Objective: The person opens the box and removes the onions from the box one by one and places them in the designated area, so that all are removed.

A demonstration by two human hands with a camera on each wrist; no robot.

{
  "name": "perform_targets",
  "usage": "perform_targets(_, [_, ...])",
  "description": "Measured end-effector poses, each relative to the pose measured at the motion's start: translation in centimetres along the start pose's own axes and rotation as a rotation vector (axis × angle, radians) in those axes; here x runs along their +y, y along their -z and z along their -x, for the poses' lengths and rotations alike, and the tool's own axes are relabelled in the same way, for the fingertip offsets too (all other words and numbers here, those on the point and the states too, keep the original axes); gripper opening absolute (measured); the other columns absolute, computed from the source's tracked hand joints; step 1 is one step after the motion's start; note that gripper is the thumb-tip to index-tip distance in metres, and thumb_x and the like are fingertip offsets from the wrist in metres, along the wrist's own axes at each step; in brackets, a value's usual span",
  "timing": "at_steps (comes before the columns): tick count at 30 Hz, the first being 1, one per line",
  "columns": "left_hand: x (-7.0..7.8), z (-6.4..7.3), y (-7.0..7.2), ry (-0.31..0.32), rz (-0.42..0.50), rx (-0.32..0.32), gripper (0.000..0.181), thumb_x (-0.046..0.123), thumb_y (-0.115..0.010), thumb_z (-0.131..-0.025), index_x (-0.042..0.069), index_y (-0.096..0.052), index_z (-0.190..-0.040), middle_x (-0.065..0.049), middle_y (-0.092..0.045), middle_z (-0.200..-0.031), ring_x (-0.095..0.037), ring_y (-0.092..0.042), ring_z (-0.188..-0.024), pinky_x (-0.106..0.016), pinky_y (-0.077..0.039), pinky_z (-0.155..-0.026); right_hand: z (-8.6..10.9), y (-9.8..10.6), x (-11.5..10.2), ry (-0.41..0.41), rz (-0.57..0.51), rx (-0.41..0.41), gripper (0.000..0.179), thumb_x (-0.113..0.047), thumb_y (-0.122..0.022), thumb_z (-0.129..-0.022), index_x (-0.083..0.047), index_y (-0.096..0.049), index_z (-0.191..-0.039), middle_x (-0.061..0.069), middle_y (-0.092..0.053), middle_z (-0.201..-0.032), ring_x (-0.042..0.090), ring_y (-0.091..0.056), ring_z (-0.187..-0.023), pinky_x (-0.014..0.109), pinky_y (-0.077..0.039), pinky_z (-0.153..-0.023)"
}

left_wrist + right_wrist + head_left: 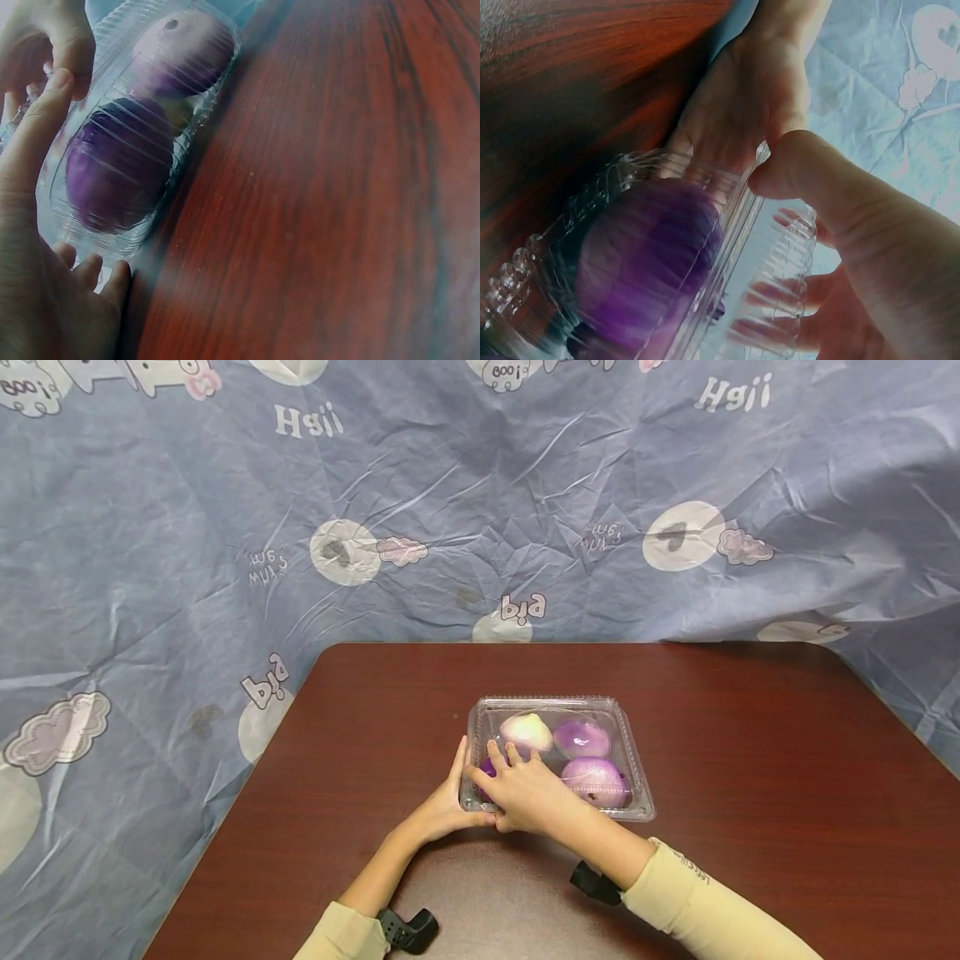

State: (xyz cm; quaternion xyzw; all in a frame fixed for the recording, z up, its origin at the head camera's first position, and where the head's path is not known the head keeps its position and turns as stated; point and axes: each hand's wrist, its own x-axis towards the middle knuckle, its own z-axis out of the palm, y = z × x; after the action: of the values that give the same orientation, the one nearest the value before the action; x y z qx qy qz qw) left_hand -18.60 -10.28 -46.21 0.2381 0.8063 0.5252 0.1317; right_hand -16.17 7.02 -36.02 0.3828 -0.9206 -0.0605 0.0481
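On the table lies a clear plastic clamshell box, its lid lying over several round purple-and-white vegetables that look like onions. My left hand holds the near left corner, thumb along the front rim and fingers against the side. Across that same corner reaches my right hand, fingers spread over the lid and thumb at the front rim. Both thumbs meet close together at the rim in the left wrist view. A purple vegetable shows through the ribbed wall in the right wrist view; the right hand partly covers it in the head view.
The dark red-brown wooden table extends around the box on all sides. A blue printed cloth hangs behind the table's far edge. Each wrist carries a black strap mount, low over the table's near part.
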Motion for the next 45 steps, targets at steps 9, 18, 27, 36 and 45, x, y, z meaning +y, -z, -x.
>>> perform_targets(9, [-0.1,-0.1,0.0,-0.007,0.005,0.0,0.127,0.058,-0.069,-0.067,0.018,0.026,-0.141,-0.017,0.014,-0.15,-0.038,-0.003,-0.139,-0.058,-0.014,-0.109,0.4,-0.8,-0.6,0.005,0.096,0.102,0.066,-0.034,-0.071,-0.071,-0.02,-0.042,-0.129,0.025,-0.051,-0.127,0.04,-0.056,-0.109,0.056,-0.051,-0.076])
perform_targets(18, [0.2,-0.2,0.0,-0.037,0.001,0.013,0.129,0.064,-0.067,-0.063,0.015,0.023,-0.142,-0.015,0.009,-0.152,-0.039,-0.018,-0.137,-0.054,-0.023,-0.108,0.4,-0.8,-0.1,0.019,0.072,0.126,0.059,-0.039,-0.07,-0.072,-0.019,-0.047,-0.122,0.024,-0.053,-0.126,0.04,-0.057,-0.108,0.055,-0.05,-0.077])
perform_targets(27, [0.0,-0.3,0.0,-0.048,0.011,0.003,0.136,0.068,-0.066,-0.055,0.014,0.025,-0.141,-0.014,0.009,-0.153,-0.038,-0.015,-0.138,-0.053,-0.022,-0.109,0.0,-0.1,0.6,0.054,0.032,0.047,0.05,-0.041,-0.069,-0.073,-0.018,-0.049,-0.113,0.023,-0.054,-0.124,0.037,-0.06,-0.105,0.048,-0.054,-0.07])
perform_targets(36, [0.3,-0.2,0.1,-0.052,0.046,-0.018,0.138,0.065,-0.066,-0.055,0.01,0.027,-0.14,-0.016,0.007,-0.153,-0.038,-0.019,-0.137,-0.05,-0.022,-0.11,-0.1,0.1,1.0,0.107,0.015,0.093,0.048,-0.039,-0.072,-0.069,-0.018,-0.054,-0.108,0.019,-0.06,-0.117,0.032,-0.063,-0.094,0.039,-0.054,-0.058])
perform_targets(45, [0.1,-0.2,0.0,-0.017,0.045,-0.012,0.124,0.036,-0.075,-0.072,0.021,0.028,-0.14,-0.009,0.011,-0.153,-0.03,-0.019,-0.138,-0.046,-0.022,-0.111,-0.1,-0.1,1.0,0.121,0.028,0.126,0.047,-0.04,-0.074,-0.066,-0.016,-0.053,-0.102,0.018,-0.061,-0.112,0.029,-0.064,-0.089,0.034,-0.051,-0.052])
